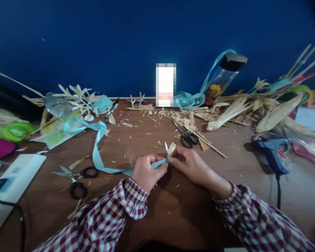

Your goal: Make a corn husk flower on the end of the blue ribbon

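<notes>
Between my hands, a small flower of pale dried husk (170,148) points upward. My right hand (191,164) pinches the base of this flower between thumb and fingers. Closed on a light blue ribbon (101,154), my left hand (148,171) presses one end against the flower's base. The ribbon trails left across the table and loops near the back. How far it wraps around the base is hidden by my fingertips.
Black-handled scissors (77,180) lie open at left; another pair (185,134) lies beyond my hands. A blue glue gun (273,150) sits at right, a white power strip (18,185) at left. A jar (223,77) leans by the wall near corn husks (231,112).
</notes>
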The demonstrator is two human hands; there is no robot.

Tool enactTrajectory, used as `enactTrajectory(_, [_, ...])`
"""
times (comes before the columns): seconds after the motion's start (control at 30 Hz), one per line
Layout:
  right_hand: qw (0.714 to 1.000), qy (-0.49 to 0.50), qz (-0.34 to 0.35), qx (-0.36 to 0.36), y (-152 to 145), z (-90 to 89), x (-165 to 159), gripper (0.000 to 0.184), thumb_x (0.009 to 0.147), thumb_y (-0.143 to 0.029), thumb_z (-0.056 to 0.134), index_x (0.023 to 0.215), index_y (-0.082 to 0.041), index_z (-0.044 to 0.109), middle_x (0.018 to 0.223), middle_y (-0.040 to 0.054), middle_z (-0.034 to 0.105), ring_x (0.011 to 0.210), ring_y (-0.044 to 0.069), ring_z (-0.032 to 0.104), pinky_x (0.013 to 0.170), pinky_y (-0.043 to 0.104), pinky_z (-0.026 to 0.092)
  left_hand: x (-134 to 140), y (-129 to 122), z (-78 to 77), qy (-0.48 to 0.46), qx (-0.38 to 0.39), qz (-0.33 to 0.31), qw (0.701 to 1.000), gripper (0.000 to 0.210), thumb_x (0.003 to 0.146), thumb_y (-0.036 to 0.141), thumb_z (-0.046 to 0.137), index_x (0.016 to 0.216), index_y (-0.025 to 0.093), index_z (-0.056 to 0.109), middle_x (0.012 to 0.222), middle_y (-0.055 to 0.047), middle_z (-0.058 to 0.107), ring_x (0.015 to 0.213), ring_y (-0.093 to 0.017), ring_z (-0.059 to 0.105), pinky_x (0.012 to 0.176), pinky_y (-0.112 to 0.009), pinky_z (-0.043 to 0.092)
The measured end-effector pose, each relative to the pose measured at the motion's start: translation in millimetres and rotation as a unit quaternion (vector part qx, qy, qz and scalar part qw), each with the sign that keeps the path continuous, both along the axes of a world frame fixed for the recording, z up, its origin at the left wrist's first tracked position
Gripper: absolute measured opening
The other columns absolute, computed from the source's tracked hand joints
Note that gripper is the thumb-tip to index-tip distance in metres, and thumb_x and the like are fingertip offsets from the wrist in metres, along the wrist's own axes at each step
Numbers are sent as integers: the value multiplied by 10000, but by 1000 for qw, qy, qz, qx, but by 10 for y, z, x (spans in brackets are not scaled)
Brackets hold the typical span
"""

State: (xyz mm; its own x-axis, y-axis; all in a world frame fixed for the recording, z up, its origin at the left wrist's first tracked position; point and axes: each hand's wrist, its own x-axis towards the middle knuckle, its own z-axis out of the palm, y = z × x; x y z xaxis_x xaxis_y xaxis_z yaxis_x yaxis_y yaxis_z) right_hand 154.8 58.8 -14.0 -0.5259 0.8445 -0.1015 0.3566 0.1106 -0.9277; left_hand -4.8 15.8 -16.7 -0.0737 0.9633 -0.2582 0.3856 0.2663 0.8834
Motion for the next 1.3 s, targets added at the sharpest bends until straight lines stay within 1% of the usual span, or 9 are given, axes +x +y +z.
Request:
enactTrajectory(0.2, [1000,-3,-6,2,-18,-9,-15,102,818,-243,548,798,-155,597,731,18,624,681,146,544,630,243,416,8,-1,6,1,-2,2,1000,170,685,269,619,720,123,700,622,-24,673,534,-117,559,505,-210,428])
enactTrajectory(0.33, [1000,9,-5,-5,-20,-8,-13,106,820,-252,552,805,-158,598,740,19,626,682,145,547,625,240,422,1,-2,23,14,16,1,1000,149,684,258,611,670,134,692,603,-9,662,540,-116,553,522,-212,427])
enactTrajectory(0.47, [998,35,25,-36,3,3,24,128,835,-261,535,861,-165,615,768,19,638,710,152,562,633,245,437,-4,6,51,8,4,1,1000,135,676,231,599,613,134,668,551,6,631,506,-105,526,484,-200,398])
enactTrajectory(0.6, [997,51,46,-45,26,-3,44,142,828,-257,553,862,-163,654,792,23,663,767,172,580,703,274,450,4,2,36,9,7,5,1000,118,668,214,596,621,131,666,572,-1,645,521,-108,541,491,-197,400])
enactTrajectory(0.73, [996,67,25,-54,18,-38,17,116,812,-246,576,806,-157,651,783,21,663,772,174,582,723,278,451,18,-13,9,25,12,17,999,116,652,220,603,619,130,669,560,-4,646,516,-116,550,486,-201,405])
enactTrajectory(0.9, [997,51,-8,-60,0,-89,-4,88,793,-218,588,763,-154,640,730,14,648,710,155,569,658,251,432,31,-43,-2,48,15,26,998,145,644,226,612,703,134,707,571,-12,668,500,-124,563,462,-203,412])
enactTrajectory(1.03, [998,25,-32,-38,-12,-93,-8,78,782,-212,593,749,-166,647,711,7,649,689,151,564,615,237,418,46,-59,6,79,40,13,996,139,641,199,604,705,136,711,559,-11,669,500,-132,576,474,-213,419])
enactTrajectory(1.2, [998,-10,-56,12,-37,-76,-20,80,776,-205,604,725,-179,660,686,1,652,665,153,573,599,238,405,75,-78,-7,104,60,17,993,135,648,202,612,720,143,710,660,-39,716,596,-167,637,571,-249,471])
enactTrajectory(1.3, [998,1,-67,10,-46,-88,-24,58,761,-217,632,737,-174,663,694,6,657,664,153,577,602,238,411,84,-89,-25,115,64,21,991,136,658,219,615,726,149,711,672,-39,722,597,-173,644,571,-255,472])
